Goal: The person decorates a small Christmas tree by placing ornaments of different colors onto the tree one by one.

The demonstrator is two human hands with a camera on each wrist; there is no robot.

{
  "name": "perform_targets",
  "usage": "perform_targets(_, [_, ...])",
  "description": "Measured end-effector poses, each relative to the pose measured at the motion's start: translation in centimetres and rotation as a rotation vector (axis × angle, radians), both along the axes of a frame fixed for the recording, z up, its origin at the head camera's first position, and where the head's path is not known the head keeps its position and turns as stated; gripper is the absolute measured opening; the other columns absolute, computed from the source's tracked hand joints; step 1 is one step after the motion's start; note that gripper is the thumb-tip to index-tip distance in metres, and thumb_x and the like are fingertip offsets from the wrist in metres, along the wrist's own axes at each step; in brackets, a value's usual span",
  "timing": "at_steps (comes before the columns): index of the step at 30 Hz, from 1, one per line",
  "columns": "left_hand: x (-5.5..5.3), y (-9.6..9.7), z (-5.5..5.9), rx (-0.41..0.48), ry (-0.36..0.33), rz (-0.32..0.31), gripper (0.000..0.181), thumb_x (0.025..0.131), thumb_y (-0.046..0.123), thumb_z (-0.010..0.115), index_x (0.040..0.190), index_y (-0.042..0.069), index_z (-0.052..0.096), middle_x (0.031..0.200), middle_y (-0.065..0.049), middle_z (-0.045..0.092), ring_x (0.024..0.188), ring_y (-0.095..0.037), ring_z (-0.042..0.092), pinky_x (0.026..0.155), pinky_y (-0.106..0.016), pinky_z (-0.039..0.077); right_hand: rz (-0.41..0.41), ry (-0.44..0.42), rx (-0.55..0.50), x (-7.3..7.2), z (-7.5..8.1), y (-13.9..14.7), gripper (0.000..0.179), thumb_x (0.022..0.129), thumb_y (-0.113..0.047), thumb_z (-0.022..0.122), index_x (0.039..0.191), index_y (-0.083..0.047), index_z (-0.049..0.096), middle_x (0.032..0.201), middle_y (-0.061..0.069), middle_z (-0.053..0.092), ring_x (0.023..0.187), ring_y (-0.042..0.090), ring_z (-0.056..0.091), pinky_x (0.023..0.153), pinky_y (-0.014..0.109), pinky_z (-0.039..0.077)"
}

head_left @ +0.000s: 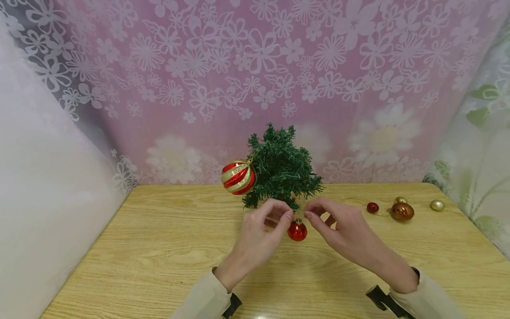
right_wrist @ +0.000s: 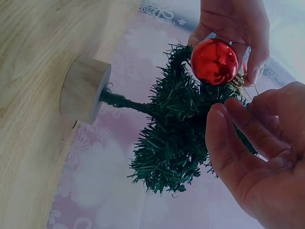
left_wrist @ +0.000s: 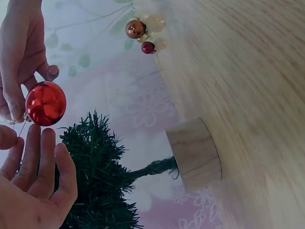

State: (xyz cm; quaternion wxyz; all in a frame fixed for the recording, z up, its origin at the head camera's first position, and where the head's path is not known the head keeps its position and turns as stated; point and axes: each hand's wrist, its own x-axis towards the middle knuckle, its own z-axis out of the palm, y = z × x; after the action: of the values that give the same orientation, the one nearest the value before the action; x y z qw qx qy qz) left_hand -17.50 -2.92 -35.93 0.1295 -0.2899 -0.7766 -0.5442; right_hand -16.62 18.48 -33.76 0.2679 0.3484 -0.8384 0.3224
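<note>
A shiny red bauble [head_left: 297,231] hangs by its thin string [head_left: 295,210] in front of a small artificial Christmas tree [head_left: 282,164]. Left of it, my left hand [head_left: 259,230] pinches the string between thumb and index finger. From the other side my right hand [head_left: 346,226] pinches the string too, its fingertips a short gap from the left ones. The bauble [right_wrist: 215,62] touches neither palm in the right wrist view. A large red and gold striped bauble [head_left: 239,177] hangs on the tree's left side. In the left wrist view the tree's round wooden base [left_wrist: 195,155] stands on the table.
At the table's right lie a small dark red bauble [head_left: 372,208], a brown bauble [head_left: 402,212], a gold bauble [head_left: 400,200] partly behind it, and another gold bauble [head_left: 437,205]. A pink flowered curtain [head_left: 223,88] hangs behind the wooden table [head_left: 159,248].
</note>
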Motion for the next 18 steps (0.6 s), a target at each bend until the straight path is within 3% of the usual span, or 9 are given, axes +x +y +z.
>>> perform_targets(4, [-0.1,-0.1,0.1,0.001,0.023,0.015,0.007,0.101,0.018,0.065,0.106,0.014,0.069,0.095,-0.001,0.076,0.082,-0.011,0.072,0.072,-0.026,0.06,0.003,-0.007,-0.015,-0.1,0.2,-0.3,0.031,0.086,0.011,0.072,0.102,-0.015,0.068,0.084,-0.009,0.07,0.07,-0.004,0.06,0.059,0.011,0.049])
perform_targets(12, [-0.4,-0.3,1.2,0.014,0.061,0.03,0.008,0.102,0.019,0.064,0.108,0.016,0.068,0.093,0.002,0.077,0.08,-0.006,0.07,0.071,-0.025,0.06,-0.021,-0.024,-0.023,-0.3,1.0,-0.7,0.023,0.09,0.007,0.07,0.103,-0.011,0.068,0.084,-0.007,0.071,0.07,-0.002,0.062,0.06,0.013,0.05])
perform_targets(18, [-0.7,-0.4,2.1,0.034,0.1,0.056,0.01,0.103,0.022,0.062,0.108,0.015,0.068,0.091,0.0,0.077,0.076,-0.009,0.071,0.068,-0.024,0.06,-0.038,-0.011,-0.037,-0.7,1.6,-1.3,0.022,0.091,0.005,0.07,0.104,-0.012,0.067,0.081,-0.008,0.07,0.07,-0.003,0.062,0.059,0.015,0.051])
